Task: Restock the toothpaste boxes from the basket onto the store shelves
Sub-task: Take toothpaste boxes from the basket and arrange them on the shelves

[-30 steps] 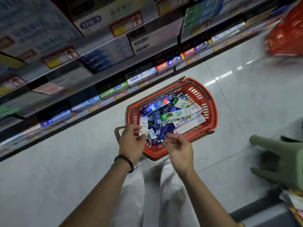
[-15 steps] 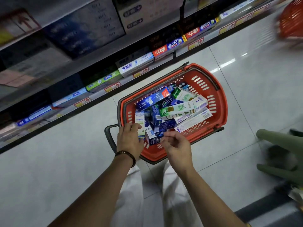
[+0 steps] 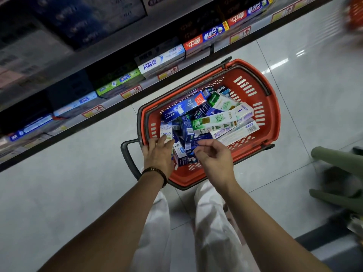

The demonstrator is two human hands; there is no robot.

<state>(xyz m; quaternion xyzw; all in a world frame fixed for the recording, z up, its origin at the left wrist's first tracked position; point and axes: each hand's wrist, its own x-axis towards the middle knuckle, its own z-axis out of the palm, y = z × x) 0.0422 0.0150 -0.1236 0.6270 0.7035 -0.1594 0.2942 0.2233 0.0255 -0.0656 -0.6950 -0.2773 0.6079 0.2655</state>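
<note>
A red shopping basket (image 3: 274,114) stands on the tiled floor in front of me, filled with several toothpaste boxes in blue, green and white. My left hand (image 3: 157,156) lies at the basket's near left corner, its fingers touching the near end of a white toothpaste box (image 3: 166,130). Hovering over the blue boxes (image 3: 188,132) at the near end is my right hand (image 3: 215,157), fingers loosely curled and holding nothing. The store shelves (image 3: 176,75) run along the left, with rows of toothpaste boxes on the lowest shelf.
The basket's dark pull handle (image 3: 126,160) sticks out toward me on the left. A green plastic stool (image 3: 337,161) lies on the floor at the right. Another red basket (image 3: 355,14) shows blurred at the top right. My white trouser legs are below.
The view has dropped closer to the basket. Both hands stay at its near end; the left one's fingers have straightened over the white box, and the right one's have spread a little.
</note>
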